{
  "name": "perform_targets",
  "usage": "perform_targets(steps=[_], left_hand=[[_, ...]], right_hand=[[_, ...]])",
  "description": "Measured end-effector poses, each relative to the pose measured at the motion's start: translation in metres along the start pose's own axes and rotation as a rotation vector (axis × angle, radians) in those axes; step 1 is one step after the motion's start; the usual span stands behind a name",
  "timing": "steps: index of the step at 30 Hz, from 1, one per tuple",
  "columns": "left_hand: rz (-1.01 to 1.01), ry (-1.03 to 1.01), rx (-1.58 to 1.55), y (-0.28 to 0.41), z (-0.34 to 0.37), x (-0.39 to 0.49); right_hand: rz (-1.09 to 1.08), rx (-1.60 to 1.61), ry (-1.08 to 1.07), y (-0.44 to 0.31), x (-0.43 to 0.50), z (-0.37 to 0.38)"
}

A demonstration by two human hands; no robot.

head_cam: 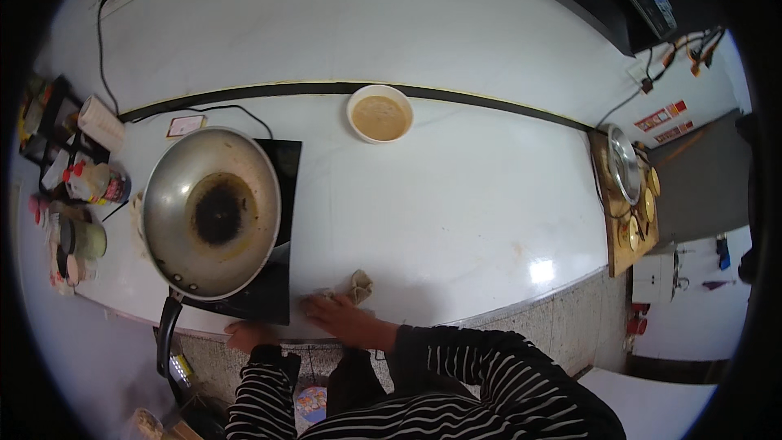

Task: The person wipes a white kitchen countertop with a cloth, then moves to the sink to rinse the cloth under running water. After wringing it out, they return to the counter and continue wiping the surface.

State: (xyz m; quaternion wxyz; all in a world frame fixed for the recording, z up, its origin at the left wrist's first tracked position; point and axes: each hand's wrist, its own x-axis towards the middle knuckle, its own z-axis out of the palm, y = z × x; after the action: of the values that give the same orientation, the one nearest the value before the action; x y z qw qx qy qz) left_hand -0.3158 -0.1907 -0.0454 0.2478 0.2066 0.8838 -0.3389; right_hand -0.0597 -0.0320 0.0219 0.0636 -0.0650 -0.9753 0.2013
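Note:
My right hand (pixel 343 320) lies on a crumpled beige cloth (pixel 361 286), pressing it to the white countertop (pixel 427 220) near the front edge. Part of the cloth pokes out beyond my fingers; the rest is under them. My left hand (pixel 249 336) is at the counter's front edge, just below the black induction cooktop (pixel 278 293). Its fingers are partly hidden, so its grip is unclear. On the cooktop sits a metal wok (pixel 177 214) with a dark burnt patch in its bottom. The wok's black handle (pixel 166 333) juts over the front edge, left of my left hand.
A white bowl of cloudy brown liquid (pixel 382 119) stands by the back wall. Jars (pixel 90 238), bottles (pixel 91 182) and a paper roll (pixel 101 122) crowd the left end. Past the right end, a wooden board (pixel 623 256) holds a metal basin (pixel 624 165) and several yellow dishes.

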Motion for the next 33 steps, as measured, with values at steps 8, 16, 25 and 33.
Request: perform_targets(steps=[8,16,25,33], left_hand=[[-0.011,-0.048,0.185,-0.001,0.019,0.026],[0.040,0.080,0.063,-0.005,-0.004,-0.001],[-0.677,0.088,-0.817,0.008,0.041,0.067],[-1.272,0.214,-1.354,0.015,0.035,0.083]], right_hand=[[0.774,-0.127,0.464,0.177,-0.057,-0.061],[1.619,-0.300,0.398,0.235,-0.375,-0.117],[0.791,-0.516,-0.209,0.043,-0.105,0.002],[0.456,-0.103,0.157,-0.050,-0.150,0.014]])
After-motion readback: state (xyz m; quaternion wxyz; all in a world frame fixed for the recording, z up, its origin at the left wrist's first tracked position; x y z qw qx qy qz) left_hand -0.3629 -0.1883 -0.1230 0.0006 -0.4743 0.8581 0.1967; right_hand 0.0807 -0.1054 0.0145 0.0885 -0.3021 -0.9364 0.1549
